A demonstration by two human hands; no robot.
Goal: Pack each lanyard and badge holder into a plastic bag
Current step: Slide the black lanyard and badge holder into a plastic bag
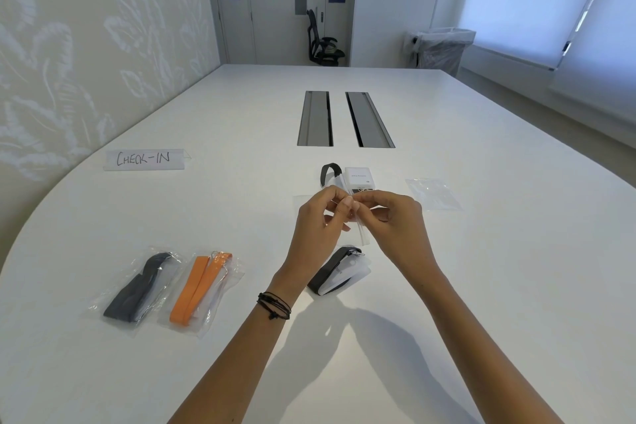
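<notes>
White table: CHECK-IN sign far left, two filled bags front left (black lanyard bag, orange lanyard bag), empty bag at right. Unpacked lanyard w/ badge holder lies just below the hands; second set just beyond them. Left hand & right hand are raised together, fingers of both pinching a clear plastic bag near its top edge.

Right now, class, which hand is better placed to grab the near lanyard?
Probably the left hand: the lanyard lies beside its wrist, farther from the right hand. Both pinch the bag.
</notes>
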